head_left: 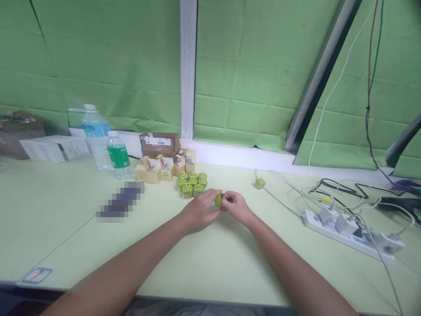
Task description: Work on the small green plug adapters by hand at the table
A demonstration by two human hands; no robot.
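Between my hands is a small green-lidded jar (218, 200), turned on its side with the green lid facing right. My left hand (200, 212) wraps its fingers and thumb around the jar, hiding most of its body. My right hand (237, 206) pinches at the lid side, and its fingertips cover whatever they grip there. Just beyond my left hand stands a tight group of several similar small glass jars (193, 181) with green lids and loops on top. One more green-lidded jar (260, 182) sits apart, to the right on the table.
Several small open cardboard boxes (153, 174) and a larger brown box (160, 145) stand behind the jars. Two plastic bottles (119, 158) and a pixelated dark object (121, 201) are at left. A power strip (345, 237) with plugs and tangled cables lies at right.
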